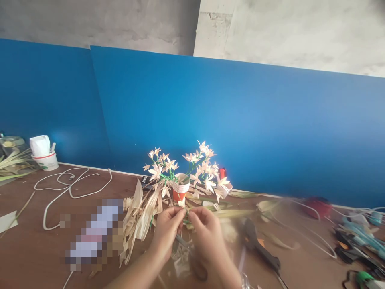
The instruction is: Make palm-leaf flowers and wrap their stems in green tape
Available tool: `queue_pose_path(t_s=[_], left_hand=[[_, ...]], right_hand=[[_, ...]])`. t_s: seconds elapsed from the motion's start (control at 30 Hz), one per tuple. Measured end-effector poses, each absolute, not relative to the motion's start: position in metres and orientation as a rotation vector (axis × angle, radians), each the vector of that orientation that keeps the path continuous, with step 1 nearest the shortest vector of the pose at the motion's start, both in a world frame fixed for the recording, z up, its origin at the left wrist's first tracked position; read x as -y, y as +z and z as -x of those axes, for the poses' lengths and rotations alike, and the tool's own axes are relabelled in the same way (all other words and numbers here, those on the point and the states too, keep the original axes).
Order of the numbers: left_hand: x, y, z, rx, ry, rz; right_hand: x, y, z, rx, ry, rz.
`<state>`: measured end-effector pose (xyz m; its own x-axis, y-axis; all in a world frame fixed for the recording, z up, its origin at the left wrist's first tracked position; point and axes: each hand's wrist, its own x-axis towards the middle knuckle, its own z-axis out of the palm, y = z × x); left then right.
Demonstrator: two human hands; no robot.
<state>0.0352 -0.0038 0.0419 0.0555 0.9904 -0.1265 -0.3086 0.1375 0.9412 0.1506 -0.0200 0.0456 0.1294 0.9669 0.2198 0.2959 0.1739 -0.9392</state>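
Observation:
Between my two hands is a small cream-coloured artificial flower (181, 202) with a bit of green at its base. My left hand (167, 224) pinches it between thumb and fingertips. The fingers of my right hand (207, 226) are closed on the green stem just beside it. Right behind them stands an orange and white paper cup (180, 190), with sprays of similar cream flowers (207, 166) on green stems leaning out to both sides. Scissors (198, 269) lie partly hidden under my right hand, by some crumpled clear plastic (182, 261).
Dried husks (147, 216) are heaped left of my hands. A glue gun (260, 245) lies to the right, near a dark red round object (317, 208). White cables (69, 186), a white tub (45, 160) and a blurred-out rectangular object (94, 233) are on the left. A blue partition (210, 112) stands behind.

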Motion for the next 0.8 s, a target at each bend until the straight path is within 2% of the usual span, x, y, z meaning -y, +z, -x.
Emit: queue_pose_path(t_s=[0.07, 0.17, 0.27, 0.37, 0.57, 0.8], left_hand=[[0.002, 0.043, -0.034, -0.999, 1.215, -0.940], [0.003, 0.045, -0.034, -0.958, 1.190, -0.976], [0.004, 0.046, -0.034, -0.916, 1.175, -0.992], [0.005, 0.046, -0.033, -0.892, 1.157, -1.018], [0.004, 0.044, -0.034, -0.897, 1.176, -0.995], [0.006, 0.044, -0.036, -0.899, 1.187, -0.883]], right_hand=[[0.016, 0.048, -0.156, 1.207, 1.150, 1.247], [0.013, 0.043, -0.162, 1.011, 1.501, 1.105], [0.012, 0.036, -0.164, 0.868, 1.693, 0.967], [0.013, 0.037, -0.164, 0.841, 1.729, 0.951], [0.018, 0.052, -0.159, 1.034, 1.352, 1.148], [0.022, 0.044, -0.149, 1.450, 0.564, 1.352]])
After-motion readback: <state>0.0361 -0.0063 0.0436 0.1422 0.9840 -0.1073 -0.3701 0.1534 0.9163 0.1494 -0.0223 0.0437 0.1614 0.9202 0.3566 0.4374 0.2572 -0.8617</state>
